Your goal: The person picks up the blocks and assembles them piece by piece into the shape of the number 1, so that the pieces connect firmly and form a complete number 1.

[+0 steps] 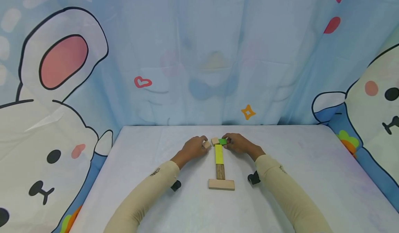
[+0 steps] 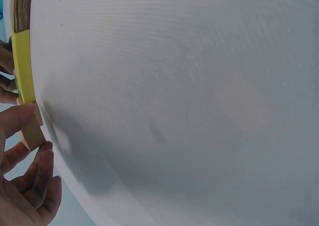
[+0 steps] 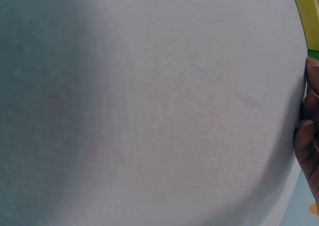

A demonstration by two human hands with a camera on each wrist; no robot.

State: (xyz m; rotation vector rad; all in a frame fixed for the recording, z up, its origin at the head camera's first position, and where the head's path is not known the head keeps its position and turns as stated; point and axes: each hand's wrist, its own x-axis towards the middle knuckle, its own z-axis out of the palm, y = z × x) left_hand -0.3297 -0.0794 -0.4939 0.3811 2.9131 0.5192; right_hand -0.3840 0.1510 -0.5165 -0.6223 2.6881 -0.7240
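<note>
Pinching a small pale wooden cube [image 1: 206,144] between thumb and curled fingers, the left hand [image 1: 194,147] held it just left of the far end of a line of blocks; the left wrist view showed that cube [image 2: 33,131] gripped at the fingertips, close beside the yellow block [image 2: 23,64]. The right hand [image 1: 239,144] had its fingers curled round a small green block [image 1: 222,141], keeping it against a second pale cube [image 1: 215,141] that sat at the head of the line. In the right wrist view only the fingertips [image 3: 309,136] showed at the frame's edge, so the grip there could not be told from that view. Both small pieces seemed to be held low and close to the line's top, probably so each could be seated squarely on either side. Nearer the person ran the yellow block [image 1: 219,154], then a dark brown block [image 1: 220,171], ending in a pale crosswise plank [image 1: 221,184]. All lay on the white table [image 1: 311,170], backed by a cartoon curtain [image 1: 199,52].
</note>
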